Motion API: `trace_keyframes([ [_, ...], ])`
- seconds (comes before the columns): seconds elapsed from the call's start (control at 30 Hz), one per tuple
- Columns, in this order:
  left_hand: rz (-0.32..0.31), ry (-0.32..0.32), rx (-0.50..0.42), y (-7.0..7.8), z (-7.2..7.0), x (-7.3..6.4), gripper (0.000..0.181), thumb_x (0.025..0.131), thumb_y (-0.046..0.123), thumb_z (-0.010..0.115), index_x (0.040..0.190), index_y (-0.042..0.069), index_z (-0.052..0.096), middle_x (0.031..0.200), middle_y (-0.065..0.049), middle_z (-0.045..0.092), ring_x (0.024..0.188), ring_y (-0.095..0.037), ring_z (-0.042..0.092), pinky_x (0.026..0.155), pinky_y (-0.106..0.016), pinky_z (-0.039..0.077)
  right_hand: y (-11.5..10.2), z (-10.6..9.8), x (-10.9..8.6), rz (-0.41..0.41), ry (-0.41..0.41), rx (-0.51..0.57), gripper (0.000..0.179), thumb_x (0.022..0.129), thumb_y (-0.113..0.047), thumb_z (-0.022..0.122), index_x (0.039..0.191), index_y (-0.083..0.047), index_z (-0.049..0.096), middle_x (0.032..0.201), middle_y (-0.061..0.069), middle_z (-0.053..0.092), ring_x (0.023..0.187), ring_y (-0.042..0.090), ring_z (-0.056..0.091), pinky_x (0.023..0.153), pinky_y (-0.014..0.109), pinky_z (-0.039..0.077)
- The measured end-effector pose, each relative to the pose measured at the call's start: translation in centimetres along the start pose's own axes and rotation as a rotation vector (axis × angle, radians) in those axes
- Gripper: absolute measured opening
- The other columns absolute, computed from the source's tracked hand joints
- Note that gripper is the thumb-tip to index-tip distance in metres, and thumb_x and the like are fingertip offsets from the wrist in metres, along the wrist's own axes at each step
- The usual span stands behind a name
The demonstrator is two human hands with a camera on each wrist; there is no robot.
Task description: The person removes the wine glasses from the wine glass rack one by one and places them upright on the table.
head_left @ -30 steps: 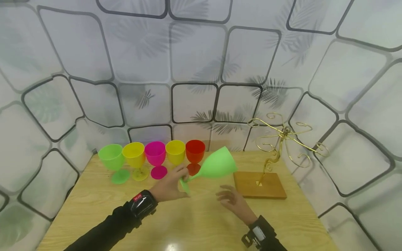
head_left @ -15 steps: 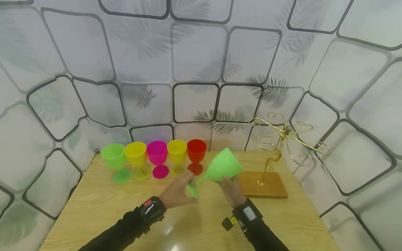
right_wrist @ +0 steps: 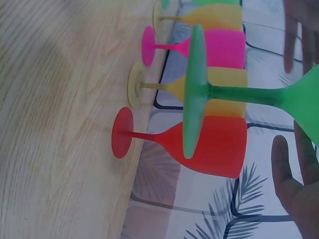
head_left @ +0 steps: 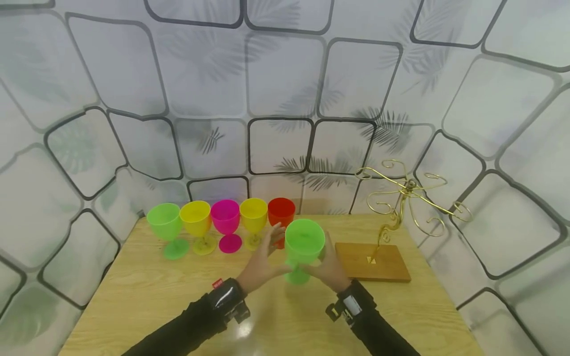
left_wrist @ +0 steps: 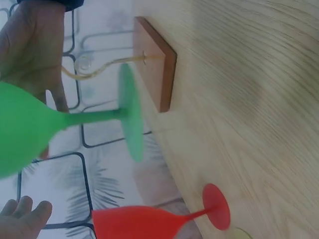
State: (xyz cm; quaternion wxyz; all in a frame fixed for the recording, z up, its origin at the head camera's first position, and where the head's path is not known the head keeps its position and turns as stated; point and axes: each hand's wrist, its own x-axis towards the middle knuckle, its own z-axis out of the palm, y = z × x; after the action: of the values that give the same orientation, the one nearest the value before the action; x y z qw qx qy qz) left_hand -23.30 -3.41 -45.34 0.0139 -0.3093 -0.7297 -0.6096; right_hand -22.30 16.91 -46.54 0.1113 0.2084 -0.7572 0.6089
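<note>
A light green goblet stands upright in the air between the two hands, its mouth facing up. The right hand holds it by the bowl from the right side. On the other side, the left hand has its fingers spread and away from the bowl, with the thumb tip close to the stem. In the left wrist view, the goblet's round foot is raised off the table and fingers of the left hand show at the lower left. The right wrist view shows the same stem between both hands.
Along the back left stand another green goblet, a yellow goblet, a magenta goblet, a second yellow goblet and a red goblet. A gold wire rack on a wooden base stands at the right.
The goblet has turned from tilted sideways to upright. The right hand came in and took its bowl, and the left hand let go of the foot and spread its fingers.
</note>
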Motion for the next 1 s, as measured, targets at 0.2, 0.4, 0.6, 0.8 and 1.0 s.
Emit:
trace_keyframes([
  [0.2, -0.098, 0.026, 0.027, 0.5, 1.3, 0.6, 0.095, 0.067, 0.019, 0.081, 0.147, 0.017, 0.029, 0.142, -0.008, 0.046, 0.127, -0.028, 0.044, 0.102, -0.059, 0.039, 0.3, 0.6, -0.2, -0.05, -0.079, -0.002, 0.095, 0.069, 0.0, 0.077, 0.144, -0.003, 0.019, 0.137, 0.023, 0.041, 0.122, 0.031, 0.044, 0.102, 0.063, 0.036],
  [0.4, -0.103, 0.076, 0.071, 0.6, 1.8, 0.7, 0.089, 0.063, 0.023, 0.084, 0.14, 0.017, 0.04, 0.131, -0.005, 0.055, 0.117, -0.022, 0.05, 0.096, -0.054, 0.046, 0.4, 0.6, -0.4, -0.006, -0.1, -0.016, 0.103, 0.068, -0.004, 0.079, 0.146, -0.006, 0.013, 0.14, 0.022, 0.038, 0.125, 0.034, 0.04, 0.104, 0.065, 0.031],
  [0.6, -0.078, 0.154, 0.107, 0.3, 2.8, 2.0, 0.085, 0.062, 0.03, 0.084, 0.135, 0.015, 0.044, 0.125, -0.007, 0.058, 0.112, -0.023, 0.054, 0.094, -0.052, 0.048, 0.7, -0.5, -0.5, -0.073, -0.026, -0.035, 0.113, 0.066, 0.002, 0.078, 0.147, 0.0, -0.001, 0.147, 0.031, 0.022, 0.13, 0.047, 0.029, 0.103, 0.072, 0.025],
  [0.8, -0.072, 0.265, 0.12, -1.2, 5.2, 5.0, 0.086, 0.064, 0.032, 0.083, 0.136, 0.009, 0.041, 0.126, -0.012, 0.058, 0.111, -0.027, 0.056, 0.096, -0.051, 0.048, 0.8, -1.9, -2.2, -0.106, 0.157, -0.036, 0.1, 0.07, 0.013, 0.069, 0.147, 0.001, 0.006, 0.145, 0.031, 0.026, 0.129, 0.044, 0.033, 0.105, 0.06, 0.032],
  [1.0, -0.061, 0.333, 0.163, -3.9, 7.0, 7.9, 0.084, 0.064, 0.029, 0.082, 0.134, 0.006, 0.041, 0.127, -0.012, 0.056, 0.111, -0.025, 0.056, 0.098, -0.046, 0.048, 1.4, -2.4, -4.5, -0.139, 0.247, -0.124, 0.04, 0.083, 0.013, 0.056, 0.122, 0.011, 0.049, 0.114, 0.033, 0.058, 0.107, 0.008, 0.058, 0.088, 0.019, 0.052],
])
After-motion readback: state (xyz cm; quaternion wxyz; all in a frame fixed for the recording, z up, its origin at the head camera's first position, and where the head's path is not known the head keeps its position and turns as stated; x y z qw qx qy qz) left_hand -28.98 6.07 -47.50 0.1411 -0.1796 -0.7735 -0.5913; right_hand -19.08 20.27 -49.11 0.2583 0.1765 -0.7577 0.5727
